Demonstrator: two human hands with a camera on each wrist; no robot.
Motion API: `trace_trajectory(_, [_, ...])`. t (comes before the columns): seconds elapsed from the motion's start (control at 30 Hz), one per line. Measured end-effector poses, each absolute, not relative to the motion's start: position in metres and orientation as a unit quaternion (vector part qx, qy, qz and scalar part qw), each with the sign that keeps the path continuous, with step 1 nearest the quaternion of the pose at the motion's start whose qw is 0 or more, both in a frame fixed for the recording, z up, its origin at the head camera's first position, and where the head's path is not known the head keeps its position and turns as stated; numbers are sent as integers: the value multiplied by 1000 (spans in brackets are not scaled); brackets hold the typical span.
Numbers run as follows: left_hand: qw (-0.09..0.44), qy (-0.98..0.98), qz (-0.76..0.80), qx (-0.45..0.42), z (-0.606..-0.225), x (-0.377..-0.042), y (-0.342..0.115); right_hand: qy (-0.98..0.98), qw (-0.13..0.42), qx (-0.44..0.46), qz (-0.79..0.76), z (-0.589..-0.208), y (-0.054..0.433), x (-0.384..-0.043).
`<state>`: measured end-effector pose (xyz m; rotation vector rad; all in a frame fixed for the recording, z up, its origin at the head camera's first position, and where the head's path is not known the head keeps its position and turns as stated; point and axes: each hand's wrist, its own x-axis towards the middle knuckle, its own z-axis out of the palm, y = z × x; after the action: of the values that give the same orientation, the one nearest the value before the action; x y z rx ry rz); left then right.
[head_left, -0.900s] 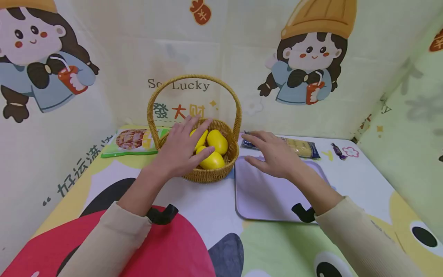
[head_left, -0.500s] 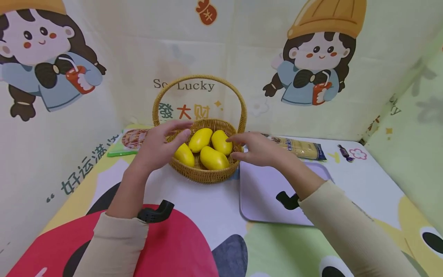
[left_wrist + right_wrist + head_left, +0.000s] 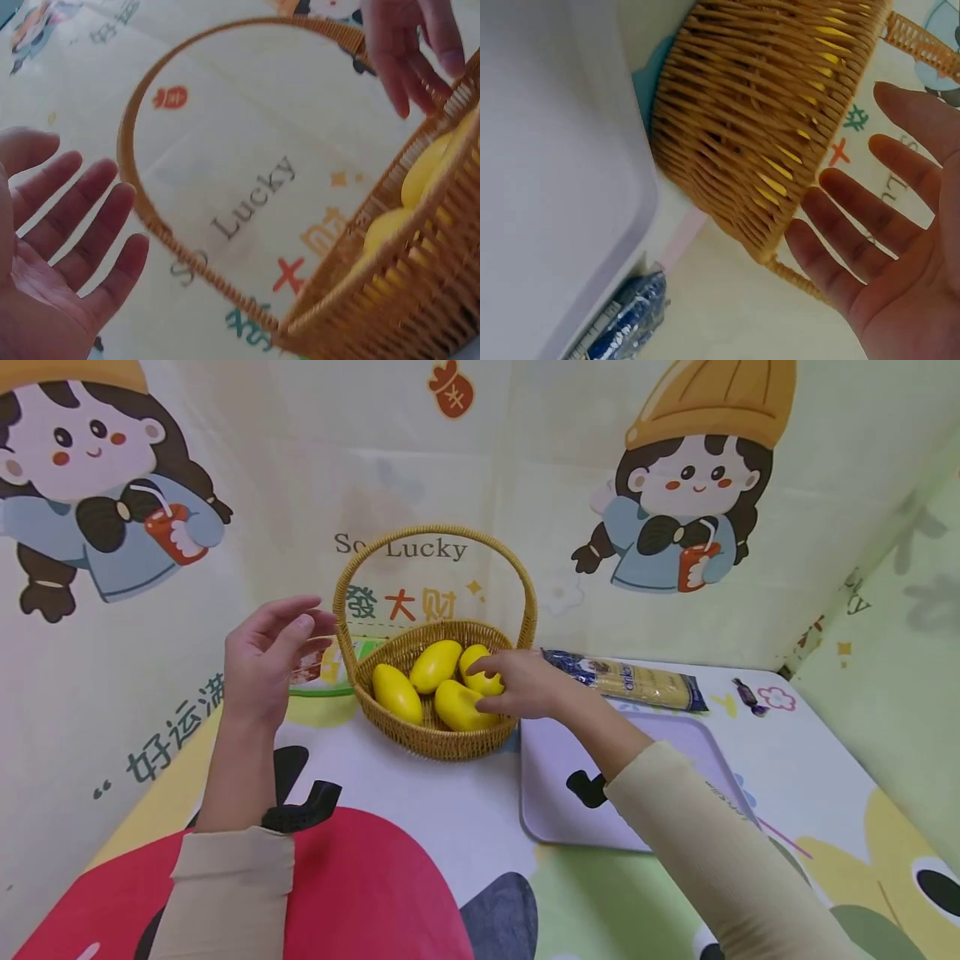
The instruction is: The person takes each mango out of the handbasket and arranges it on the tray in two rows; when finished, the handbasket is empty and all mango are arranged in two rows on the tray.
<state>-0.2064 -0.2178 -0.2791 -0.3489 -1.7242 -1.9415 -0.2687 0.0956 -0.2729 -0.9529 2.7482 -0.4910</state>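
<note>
Several yellow mangoes [image 3: 437, 666] lie in a wicker basket [image 3: 442, 745] whose tall arched handle stands upright. My left hand [image 3: 266, 660] is raised just left of the basket, its fingers loosely bent and holding nothing. In the left wrist view, the left palm faces the basket handle [image 3: 129, 142]. Over the basket's right rim reaches my right hand [image 3: 525, 685], fingertips overlapping the mangoes on that side in the head view. The right wrist view shows the right fingers [image 3: 870, 202] spread and relaxed beside the woven wall, with nothing between them.
A lilac tray [image 3: 555, 793] sits to the right of the basket, partly under my right forearm. Behind it lies a pasta packet [image 3: 637, 683], with a wrapped candy [image 3: 748, 697] farther right. A green-edged food bag [image 3: 322, 681] is behind my left hand.
My left hand has moved left from over the basket, uncovering the mangoes. My right hand has moved left from above the tray to the basket's right side. The basket stays in place.
</note>
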Motion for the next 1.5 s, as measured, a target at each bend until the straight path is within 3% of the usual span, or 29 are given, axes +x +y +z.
trace_trajectory(0.2, [177,-678,-711,-63,-302,-218,-236,925,110,-323,-165,-279,84,-273])
trace_trajectory(0.47, [34,-745,-666,-34,-336,-236,-244,926,114,-330,-142,-285,71,-273])
trace_trajectory(0.67, [-42,-733,-679,-19,-359,-241,-242,933,116,-316,-129,-289,66,-274])
trace_trajectory(1.5, [-53,-723,-688,11,-373,-243,-241,940,139,-281,-134,-294,60,-266])
